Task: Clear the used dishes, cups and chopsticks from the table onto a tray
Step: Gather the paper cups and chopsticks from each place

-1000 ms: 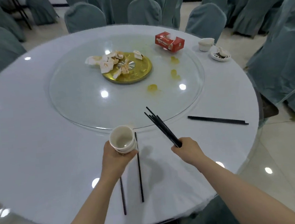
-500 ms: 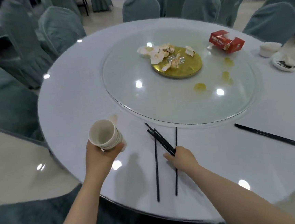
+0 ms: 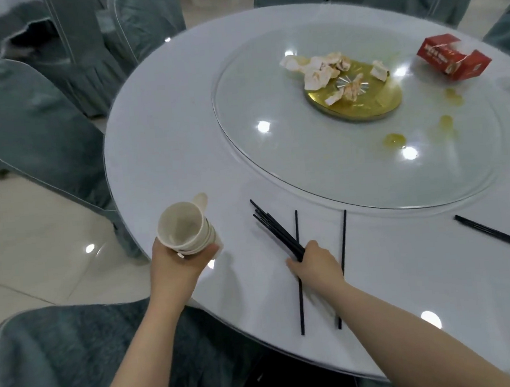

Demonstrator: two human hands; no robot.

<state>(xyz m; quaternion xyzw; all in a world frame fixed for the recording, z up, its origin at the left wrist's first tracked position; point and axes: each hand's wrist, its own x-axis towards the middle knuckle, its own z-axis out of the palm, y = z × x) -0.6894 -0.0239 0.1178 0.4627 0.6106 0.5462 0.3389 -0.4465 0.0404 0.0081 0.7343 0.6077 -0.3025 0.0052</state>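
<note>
Left hand point(image 3: 177, 266) gripping stacked cups point(image 3: 186, 228) at the tabletop point(image 3: 163, 145) edge, right hand point(image 3: 314, 263) clutching a chopstick bundle point(image 3: 277, 233), down over two loose chopsticks point(image 3: 301, 300) on the tabletop

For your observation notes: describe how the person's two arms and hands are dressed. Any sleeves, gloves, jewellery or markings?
Both forearms are bare up to the bottom edge of the picture: no sleeves show. The left hand and right hand wear no gloves, and no watch, ring, bracelet or marking can be seen on either.

Bright overhead glare spots; blurred, warped edges.
</note>
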